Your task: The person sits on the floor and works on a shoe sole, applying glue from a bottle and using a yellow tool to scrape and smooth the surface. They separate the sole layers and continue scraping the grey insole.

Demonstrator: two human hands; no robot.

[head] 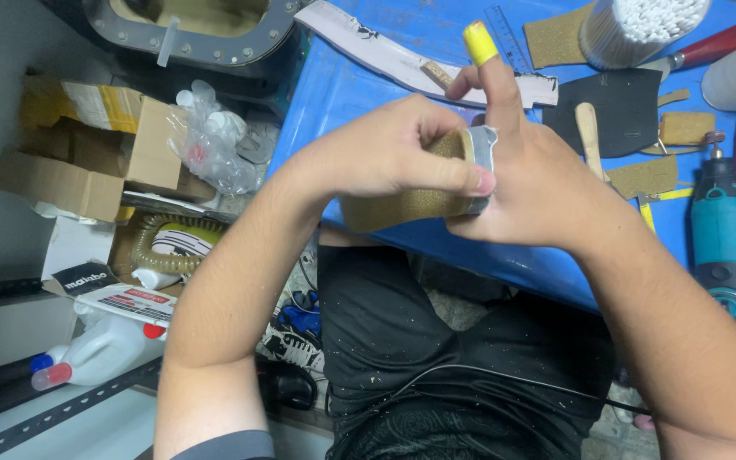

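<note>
- Left hand (385, 149): fingers pinching a tan strip (402, 204), pressing grey tape (480, 149) on.
- Right hand (538, 183): fingers cradling the strip, yellow-capped one raised.
- Taping is appearing partly finished.
- Rotary tool (726, 238) is lying on the blue tabletop (342, 85).

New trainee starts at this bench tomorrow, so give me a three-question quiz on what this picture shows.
1. True or false: both hands grip the tan mesh-covered piece.
2. Which finger cover does the right hand wear? A) yellow B) green C) black
3. Fill in: the teal rotary tool lies on the ____ table cover.

Key
1. True: the left hand pinches it at the grey end, and the right hand backs it.
2. A
3. blue
</note>
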